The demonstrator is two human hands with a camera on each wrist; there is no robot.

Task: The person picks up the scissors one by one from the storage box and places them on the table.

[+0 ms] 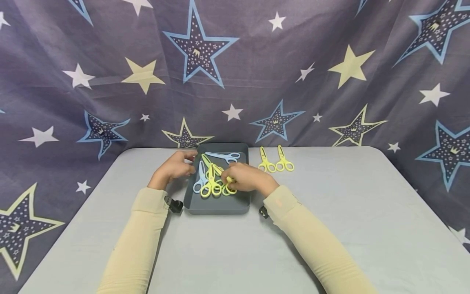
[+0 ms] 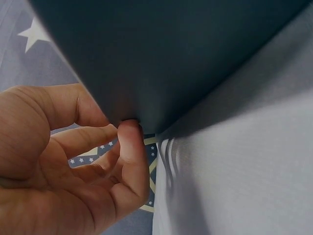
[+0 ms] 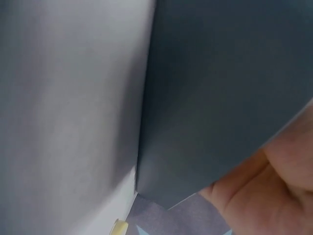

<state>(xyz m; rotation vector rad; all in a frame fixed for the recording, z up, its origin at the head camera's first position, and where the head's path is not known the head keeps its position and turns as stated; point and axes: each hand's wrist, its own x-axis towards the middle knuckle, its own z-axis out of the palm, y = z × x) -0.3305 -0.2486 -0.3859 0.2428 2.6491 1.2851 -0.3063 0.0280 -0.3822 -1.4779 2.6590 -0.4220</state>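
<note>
A dark grey tray [image 1: 216, 211] holds several scissors, some with yellow handles and some blue. My left hand [image 1: 177, 165] grips the tray's left wall toward the back; in the left wrist view, that hand [image 2: 93, 152] has its thumb and fingers at the wall's edge. Inside the tray on the right, my right hand [image 1: 245, 176] pinches a pair of yellow scissors [image 1: 230, 180], partly covered by the fingers. Beside it lie yellow scissors [image 1: 211, 187], blue scissors [image 1: 201, 179] and, at the back, another blue pair [image 1: 227, 157]. The right wrist view shows mostly the tray's outer wall [image 3: 210, 98].
Right of the tray, near the table's back edge, two yellow scissors [image 1: 267, 161] [image 1: 283, 160] lie side by side, blades pointing away. The tray stands at the back of a pale table [image 1: 227, 253]. A star-patterned curtain [image 1: 257, 81] hangs close behind it.
</note>
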